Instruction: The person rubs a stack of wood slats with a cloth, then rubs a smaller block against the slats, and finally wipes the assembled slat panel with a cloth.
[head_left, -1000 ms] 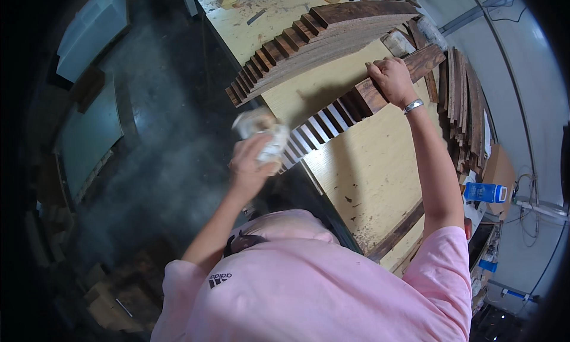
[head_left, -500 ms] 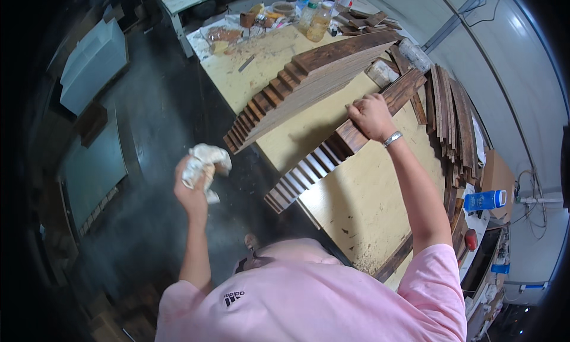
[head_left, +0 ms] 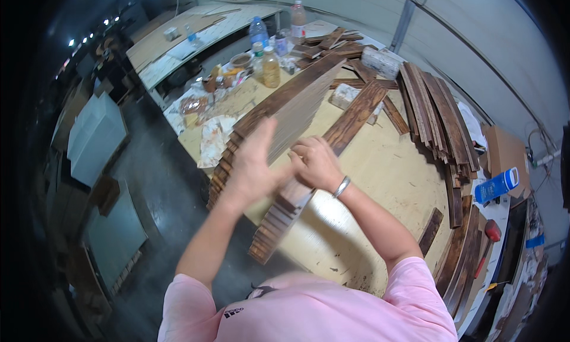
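Observation:
My right hand [head_left: 320,164], with a silver bracelet at its wrist, is closed over a stack of dark-grained wood planks [head_left: 358,117]. The near ends of that stack are stepped [head_left: 270,229] and stick out past the table's edge. Beside it, my left hand [head_left: 252,170] is blurred, fingers stretched out and thumb toward the right hand; whether it touches the planks I cannot tell. Left of the held stack lies a larger stepped stack of planks [head_left: 291,98], partly hidden behind my left hand. A crumpled stained white cloth [head_left: 217,141] rests on the table next to it.
Bottles [head_left: 271,69] and scraps stand at the table's far left. White wrapped blocks [head_left: 380,63] and loose planks [head_left: 436,113] lie at the far and right sides. A blue bottle [head_left: 496,186] and a red-headed mallet [head_left: 491,230] are at right. The yellowish tabletop [head_left: 386,181] carries debris.
The white cloth has left my left hand and lies on the table. My left hand has moved right, to the held plank stack. That stack and my right hand have shifted nearer and left.

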`<state>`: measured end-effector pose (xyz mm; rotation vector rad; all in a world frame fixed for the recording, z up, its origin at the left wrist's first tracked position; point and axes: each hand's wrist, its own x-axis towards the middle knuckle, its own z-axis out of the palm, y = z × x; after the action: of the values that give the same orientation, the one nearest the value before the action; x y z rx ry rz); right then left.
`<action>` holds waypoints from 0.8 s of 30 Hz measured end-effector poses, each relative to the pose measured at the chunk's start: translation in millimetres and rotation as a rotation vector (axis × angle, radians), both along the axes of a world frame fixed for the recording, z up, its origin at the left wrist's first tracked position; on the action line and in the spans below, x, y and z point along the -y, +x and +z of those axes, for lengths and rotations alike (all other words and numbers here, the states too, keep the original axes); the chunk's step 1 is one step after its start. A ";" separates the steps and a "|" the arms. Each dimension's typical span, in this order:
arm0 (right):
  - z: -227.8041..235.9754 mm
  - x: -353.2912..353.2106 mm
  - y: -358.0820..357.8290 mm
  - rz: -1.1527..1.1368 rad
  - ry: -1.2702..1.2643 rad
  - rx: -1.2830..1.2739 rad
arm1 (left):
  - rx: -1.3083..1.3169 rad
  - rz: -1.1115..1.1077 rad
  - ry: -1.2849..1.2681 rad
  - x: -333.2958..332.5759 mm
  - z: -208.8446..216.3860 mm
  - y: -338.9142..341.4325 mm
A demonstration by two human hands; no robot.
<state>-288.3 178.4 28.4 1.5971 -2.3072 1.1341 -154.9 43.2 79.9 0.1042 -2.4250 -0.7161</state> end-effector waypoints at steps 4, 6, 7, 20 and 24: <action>-4.6 -18.0 -10.2 -0.135 -0.573 0.263 | 0.461 -0.139 -0.010 -54.5 0.6 -15.6; -17.2 -29.4 -23.3 -0.305 -0.666 0.287 | 0.490 -0.036 -0.114 -53.9 -12.0 -12.4; -21.5 -42.2 -36.9 -0.425 -0.652 0.238 | 0.505 -0.023 -0.130 -52.0 -14.3 -13.7; -59.3 -70.0 -142.1 -0.402 -0.820 1.363 | 0.420 -0.079 -0.103 -46.2 -14.7 -25.9; -56.7 -75.8 -140.2 -0.371 -0.858 1.394 | 0.352 -0.076 -0.030 -33.6 -17.5 -15.5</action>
<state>-428.5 254.3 -28.3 -0.0936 -1.7260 3.0244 -170.4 76.8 62.4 0.1371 -2.7869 -0.7468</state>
